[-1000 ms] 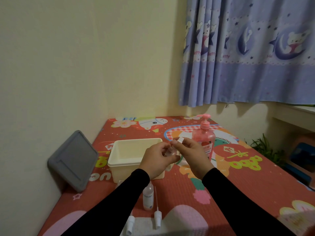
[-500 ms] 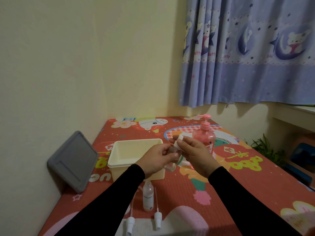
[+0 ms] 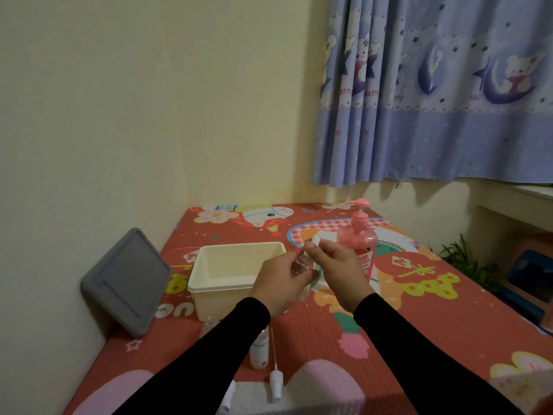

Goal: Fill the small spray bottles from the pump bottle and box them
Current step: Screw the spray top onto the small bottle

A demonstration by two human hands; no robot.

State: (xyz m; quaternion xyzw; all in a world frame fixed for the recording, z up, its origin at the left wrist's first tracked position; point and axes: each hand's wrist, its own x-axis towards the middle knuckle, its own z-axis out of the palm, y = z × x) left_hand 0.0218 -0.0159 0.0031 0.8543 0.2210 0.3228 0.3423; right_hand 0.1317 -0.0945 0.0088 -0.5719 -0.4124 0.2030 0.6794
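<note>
Head view: cream plastic box (image 3: 236,266) open, interior looks bare. Pink pump bottle (image 3: 357,241) upright, translucent, just behind hands. Left hand (image 3: 284,283) grips small clear spray bottle (image 3: 299,265); right hand (image 3: 338,268) pinches its white cap (image 3: 315,241). Another small bottle (image 3: 259,350) upright on red mat (image 3: 419,319).

Cream walls (image 3: 149,115); blue cartoon curtain (image 3: 434,100)
</note>
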